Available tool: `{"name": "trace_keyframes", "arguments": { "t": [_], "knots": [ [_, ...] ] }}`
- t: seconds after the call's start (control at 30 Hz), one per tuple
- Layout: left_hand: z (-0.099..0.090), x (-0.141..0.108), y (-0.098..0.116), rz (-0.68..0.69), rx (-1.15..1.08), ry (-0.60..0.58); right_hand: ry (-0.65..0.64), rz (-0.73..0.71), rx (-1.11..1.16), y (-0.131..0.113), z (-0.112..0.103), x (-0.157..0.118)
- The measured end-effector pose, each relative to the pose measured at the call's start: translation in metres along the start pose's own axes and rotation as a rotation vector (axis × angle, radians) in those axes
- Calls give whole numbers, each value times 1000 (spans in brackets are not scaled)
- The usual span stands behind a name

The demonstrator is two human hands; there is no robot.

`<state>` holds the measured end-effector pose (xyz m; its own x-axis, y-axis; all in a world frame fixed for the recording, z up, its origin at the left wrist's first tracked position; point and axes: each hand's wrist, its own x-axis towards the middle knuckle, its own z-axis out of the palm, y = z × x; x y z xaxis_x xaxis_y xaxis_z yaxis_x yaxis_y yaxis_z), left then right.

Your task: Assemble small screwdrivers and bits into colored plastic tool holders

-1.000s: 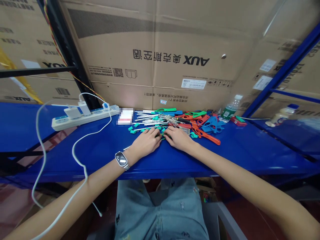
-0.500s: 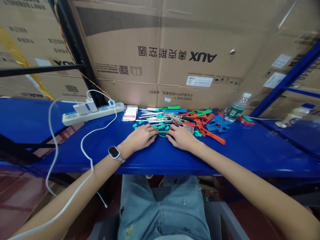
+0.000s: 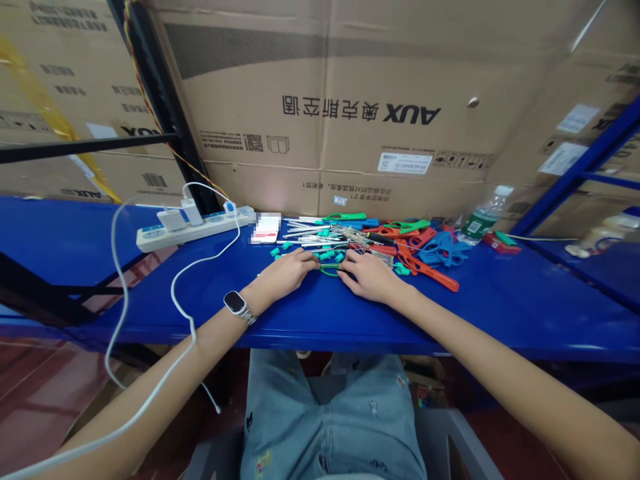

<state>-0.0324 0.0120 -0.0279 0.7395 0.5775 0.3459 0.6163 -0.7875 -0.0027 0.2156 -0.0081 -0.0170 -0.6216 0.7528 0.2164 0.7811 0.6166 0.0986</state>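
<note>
My left hand point(image 3: 291, 272) and my right hand point(image 3: 369, 276) rest close together near the middle of the blue shelf, fingers curled inward. Between their fingertips is a green plastic lighter handle point(image 3: 329, 270), with a curved loop on the side toward me. Both hands pinch its ends, and the fingers cover much of it. Just beyond lie small teal plastic caps point(image 3: 326, 256) and a heap of silver metal tubes point(image 3: 303, 230). Right of my right hand are orange lighter handles point(image 3: 434, 274) and blue handle pieces point(image 3: 443, 250).
A white power strip point(image 3: 200, 231) with plugged chargers stands at left, its white cable point(image 3: 181, 300) crossing my left forearm. A white card or packet point(image 3: 266, 230) lies behind the hands. A water bottle point(image 3: 483, 217) stands at right. Tall cardboard boxes point(image 3: 310, 67) close off the back.
The whole view has shifted slightly, so things appear a little farther right. Both hands stay at the green lighter handle, with only small finger movements.
</note>
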Motion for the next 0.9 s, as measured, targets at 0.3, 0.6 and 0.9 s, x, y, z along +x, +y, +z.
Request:
{"name": "trace_keyframes", "arguments": {
  "t": [0.3, 0.6, 0.9],
  "knots": [
    [6, -7, -15, -79, -189, 67, -9, -1, 10, 0, -2, -1],
    [3, -7, -15, -72, -241, 43, -10, 3, 4, -1, -5, -2],
    [-1, -1, 3, -58, 31, -15, -22, 13, -21, -4, -6, -3]
  ]
}}
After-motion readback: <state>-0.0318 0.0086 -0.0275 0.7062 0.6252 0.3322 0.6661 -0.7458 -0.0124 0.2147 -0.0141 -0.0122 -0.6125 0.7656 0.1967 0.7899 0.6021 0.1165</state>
